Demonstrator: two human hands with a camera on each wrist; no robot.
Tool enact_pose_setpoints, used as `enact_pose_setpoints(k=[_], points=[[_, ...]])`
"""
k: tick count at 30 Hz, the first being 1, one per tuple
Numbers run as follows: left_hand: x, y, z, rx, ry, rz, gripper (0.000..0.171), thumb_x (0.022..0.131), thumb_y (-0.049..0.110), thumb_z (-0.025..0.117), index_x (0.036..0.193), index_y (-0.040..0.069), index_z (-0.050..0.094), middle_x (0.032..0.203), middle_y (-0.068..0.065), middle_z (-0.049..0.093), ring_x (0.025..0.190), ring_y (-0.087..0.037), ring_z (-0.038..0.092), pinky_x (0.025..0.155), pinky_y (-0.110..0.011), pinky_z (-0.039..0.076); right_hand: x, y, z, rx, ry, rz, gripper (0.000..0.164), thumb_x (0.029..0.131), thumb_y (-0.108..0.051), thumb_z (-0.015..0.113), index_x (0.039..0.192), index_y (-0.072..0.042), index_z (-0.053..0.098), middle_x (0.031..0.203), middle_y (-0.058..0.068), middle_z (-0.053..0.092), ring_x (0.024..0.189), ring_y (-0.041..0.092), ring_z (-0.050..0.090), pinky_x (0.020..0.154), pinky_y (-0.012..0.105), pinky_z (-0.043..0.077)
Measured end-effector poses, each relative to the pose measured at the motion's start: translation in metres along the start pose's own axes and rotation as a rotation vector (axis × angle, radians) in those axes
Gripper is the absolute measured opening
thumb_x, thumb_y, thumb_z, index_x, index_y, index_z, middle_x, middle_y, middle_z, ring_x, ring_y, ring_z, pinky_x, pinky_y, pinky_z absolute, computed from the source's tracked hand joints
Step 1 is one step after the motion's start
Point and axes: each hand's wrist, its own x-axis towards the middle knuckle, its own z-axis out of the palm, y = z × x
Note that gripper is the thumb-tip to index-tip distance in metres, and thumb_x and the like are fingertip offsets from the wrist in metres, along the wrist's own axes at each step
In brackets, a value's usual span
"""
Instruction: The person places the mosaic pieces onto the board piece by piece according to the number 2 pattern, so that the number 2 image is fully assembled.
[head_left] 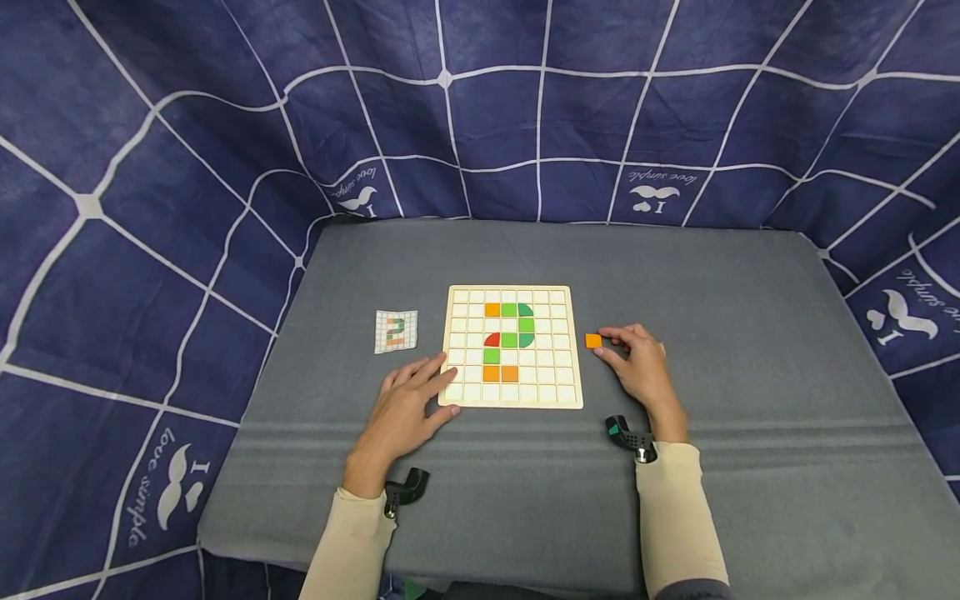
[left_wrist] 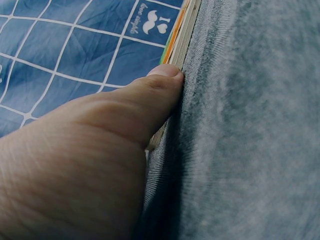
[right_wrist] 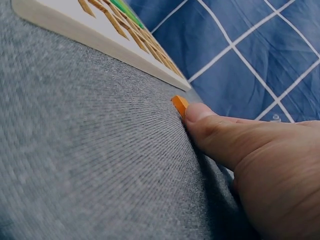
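Note:
A wooden grid board (head_left: 551,392) lies flat on the grey table, with orange, green and red tiles set in some of its squares in a curved, 2-like pattern. My left hand (head_left: 405,412) rests at the board's lower left corner, fingers extended over the rim. In the left wrist view its thumb (left_wrist: 145,97) touches the board's edge. Just right of the board, my right hand (head_left: 641,367) pinches an orange square tile (head_left: 593,341) between thumb and fingers. The right wrist view shows this orange tile (right_wrist: 179,105) at the thumb tip, low over the table.
A small pattern card (head_left: 382,333) with a similar coloured figure lies left of the board. Grey cloth covers the table (head_left: 750,333). Behind and beside it hangs a blue curtain (head_left: 495,117) with white lines. Black wrist mounts (head_left: 630,437) sit on both sleeves.

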Motion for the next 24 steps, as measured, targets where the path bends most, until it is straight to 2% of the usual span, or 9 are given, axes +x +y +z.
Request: enact_pose_setpoints(k=[14, 24], points=[[-0.0005, -0.0007, 0.0004, -0.003, -0.010, -0.007, 0.062, 0.093, 0.050, 0.068, 0.148, 0.027, 0.053, 0.162, 0.002, 0.037, 0.147, -0.027, 0.036, 0.115, -0.058, 0.026, 0.0008, 0.0002, 0.0017, -0.023, 0.019, 0.009, 0.027, 0.090, -0.022, 0.077, 0.113, -0.009, 0.075, 0.091, 0.007, 0.060, 0.080, 0.020, 0.047, 0.076, 0.036, 0.023], [-0.0009, -0.0005, -0.0001, -0.001, -0.011, -0.008, 0.062, 0.093, 0.051, 0.068, 0.148, 0.027, 0.053, 0.163, 0.002, 0.037, 0.148, -0.028, 0.036, 0.116, -0.058, 0.025, -0.0001, -0.0006, 0.0011, 0.012, 0.014, 0.032, 0.025, 0.092, -0.023, 0.075, 0.113, -0.010, 0.075, 0.095, 0.009, 0.062, 0.083, 0.021, 0.049, 0.080, 0.039, 0.025]])
